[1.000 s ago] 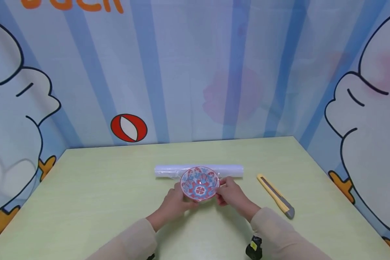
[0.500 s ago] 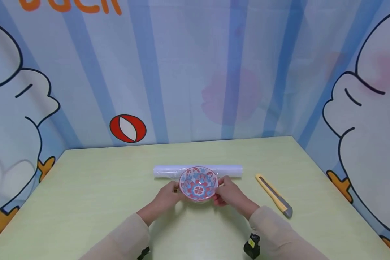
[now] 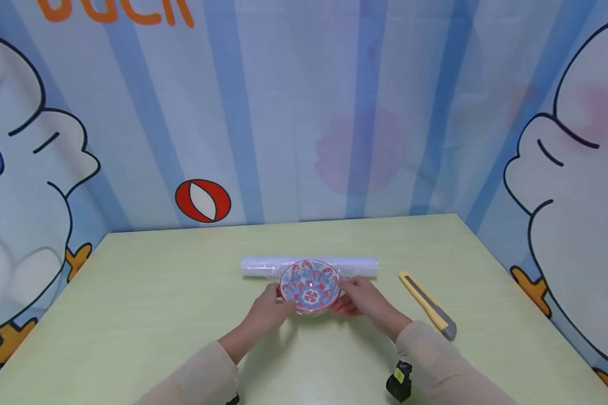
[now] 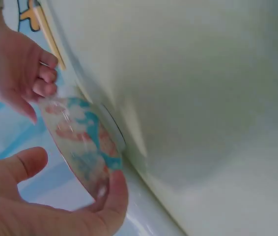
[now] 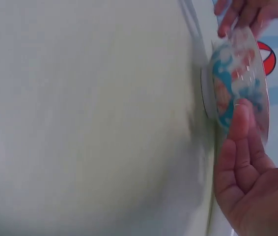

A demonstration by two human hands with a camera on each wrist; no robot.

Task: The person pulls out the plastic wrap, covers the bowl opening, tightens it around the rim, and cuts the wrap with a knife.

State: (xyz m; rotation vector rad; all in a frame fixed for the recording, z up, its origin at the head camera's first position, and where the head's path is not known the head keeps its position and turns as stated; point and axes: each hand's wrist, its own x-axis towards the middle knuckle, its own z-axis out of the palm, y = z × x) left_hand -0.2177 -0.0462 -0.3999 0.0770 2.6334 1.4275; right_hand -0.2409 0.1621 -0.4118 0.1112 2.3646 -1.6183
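A small bowl [image 3: 310, 286] with a red and blue pattern sits in front of a roll of clear plastic wrap [image 3: 354, 266]. Wrinkled clear film shows around its rim. My left hand [image 3: 263, 315] is at the bowl's left; in the left wrist view a finger [image 4: 115, 194] touches the outer wall, while the thumb stands apart. On the other side is my right hand [image 3: 370, 301]. Its fingertips [image 5: 241, 118] lie along the bowl's wall in the right wrist view, the thumb away from the bowl. How far the film reaches underneath is hard to see.
A yellow and grey utility knife [image 3: 428, 305] lies on the pale green table [image 3: 162, 292], right of the right hand. A blue striped backdrop [image 3: 294, 112] with cartoon figures rises behind the table and at both sides.
My left hand first moved back from under the bowl's front to its left side, then its thumb came forward again. The right fingers shifted slightly along the rim. The bowl stays in place.
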